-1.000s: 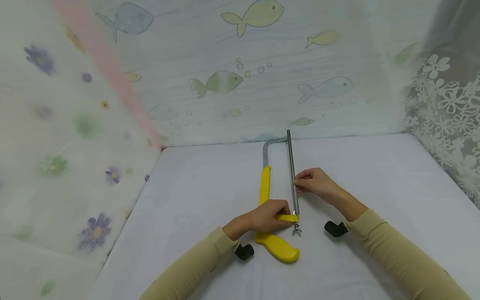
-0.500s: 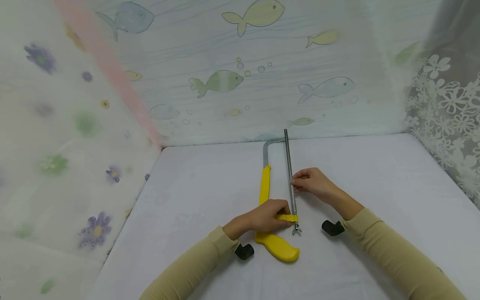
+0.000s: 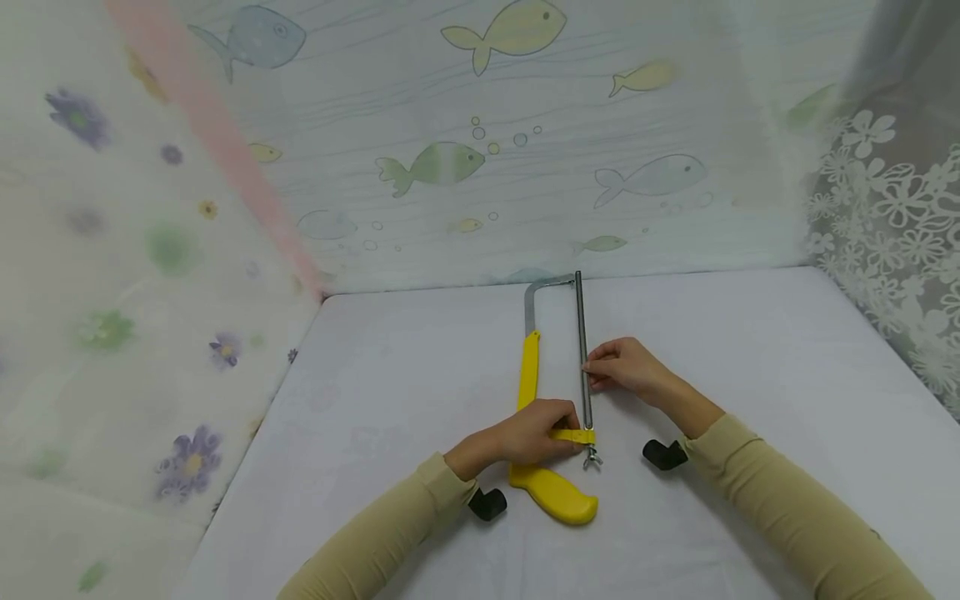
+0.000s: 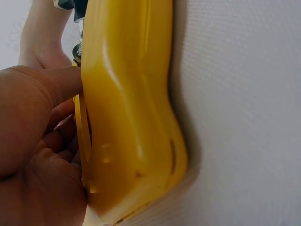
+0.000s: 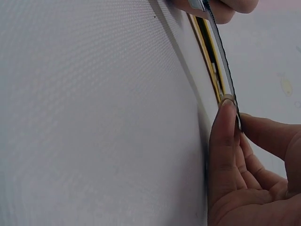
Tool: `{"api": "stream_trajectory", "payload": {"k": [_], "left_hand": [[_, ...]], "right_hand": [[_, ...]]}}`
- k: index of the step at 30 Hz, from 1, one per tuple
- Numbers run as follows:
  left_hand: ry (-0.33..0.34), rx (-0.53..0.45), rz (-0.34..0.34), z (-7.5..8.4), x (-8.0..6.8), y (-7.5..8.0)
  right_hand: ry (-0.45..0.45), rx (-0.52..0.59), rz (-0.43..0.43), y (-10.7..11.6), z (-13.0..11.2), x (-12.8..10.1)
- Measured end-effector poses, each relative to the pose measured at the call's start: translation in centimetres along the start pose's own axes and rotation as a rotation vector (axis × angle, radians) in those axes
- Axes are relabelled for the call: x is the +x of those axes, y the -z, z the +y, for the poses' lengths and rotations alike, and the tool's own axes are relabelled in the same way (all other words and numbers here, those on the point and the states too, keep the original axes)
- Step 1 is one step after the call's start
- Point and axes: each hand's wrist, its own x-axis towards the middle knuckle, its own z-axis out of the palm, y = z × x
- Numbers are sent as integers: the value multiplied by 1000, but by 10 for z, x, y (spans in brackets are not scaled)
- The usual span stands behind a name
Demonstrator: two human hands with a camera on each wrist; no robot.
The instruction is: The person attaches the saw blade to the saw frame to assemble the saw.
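Hacksaw (image 3: pixel 551 417) lies flat on the white worktop (image 3: pixel 750 375) at the centre of the head view, yellow handle (image 3: pixel 558 496) toward the lower edge, metal frame reaching to the upper middle. The left hand (image 3: pixel 536 433) curls its fingers round the yellow frame just above the handle, pinning it down beside the wing nut (image 3: pixel 592 457). The right hand (image 3: pixel 626 367), right of centre, pinches the blade (image 3: pixel 582 350) about midway along its length between thumb and fingertips; the right wrist view shows the thumb (image 5: pixel 225 136) pressed to the blade's edge. Judging by this, the step in hand is seating or checking the blade in its frame. The next move likely calls for keeping the frame steady while the blade ends stay on their pins, and then working the wing nut to set tension.
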Motion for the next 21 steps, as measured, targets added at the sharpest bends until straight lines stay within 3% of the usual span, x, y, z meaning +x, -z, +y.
{"api": "stream_trajectory", "payload": {"k": [21], "left_hand": [[-9,2,6,0,-1,-1]], "right_hand": [[-49,2,-2,-2,1,5]]}}
